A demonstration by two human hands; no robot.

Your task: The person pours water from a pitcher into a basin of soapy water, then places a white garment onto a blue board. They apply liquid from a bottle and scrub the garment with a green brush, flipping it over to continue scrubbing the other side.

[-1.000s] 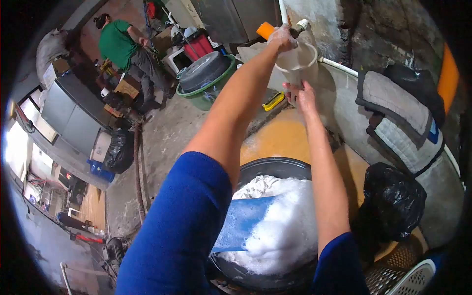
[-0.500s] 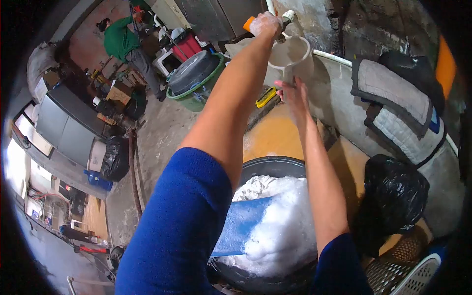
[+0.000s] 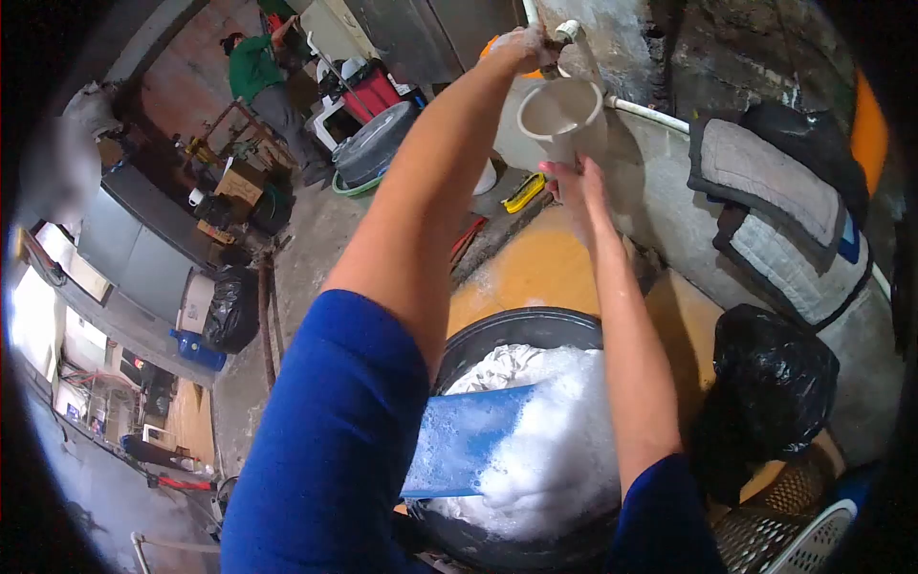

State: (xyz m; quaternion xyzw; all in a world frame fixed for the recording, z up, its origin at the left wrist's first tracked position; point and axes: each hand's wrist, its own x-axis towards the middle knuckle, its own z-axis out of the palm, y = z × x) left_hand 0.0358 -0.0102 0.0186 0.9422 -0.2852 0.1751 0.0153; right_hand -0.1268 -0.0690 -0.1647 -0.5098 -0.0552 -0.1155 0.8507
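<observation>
My left hand [image 3: 521, 48], wet with suds, is closed at the dark tap [image 3: 551, 55] beside a white pipe fitting, and its fingers are partly hidden. Something orange [image 3: 493, 44] peeks out behind this hand. Below the tap, my right hand [image 3: 579, 187] grips the handle of a pale plastic dipper [image 3: 562, 107], its mouth facing up and toward me. Nearer to me, between my forearms, stands a black tub [image 3: 521, 320] with pale cloth [image 3: 502, 368] and thick white foam [image 3: 550, 450] in it. A blue board [image 3: 469, 440] lies across the cloth, partly under the foam.
A yellow brush [image 3: 523, 194] lies on the ledge left of my right hand. Grey mats [image 3: 760, 177] hang over the low wall at right, above a black plastic bag [image 3: 775, 378]. A perforated basket [image 3: 813, 536] is at lower right. Farther back, a person in green [image 3: 256, 72] stands.
The view has shifted slightly. Less of the orange thing shows beside my left hand. The dipper sits slightly lower in view, still in my right hand. The person behind appears farther right.
</observation>
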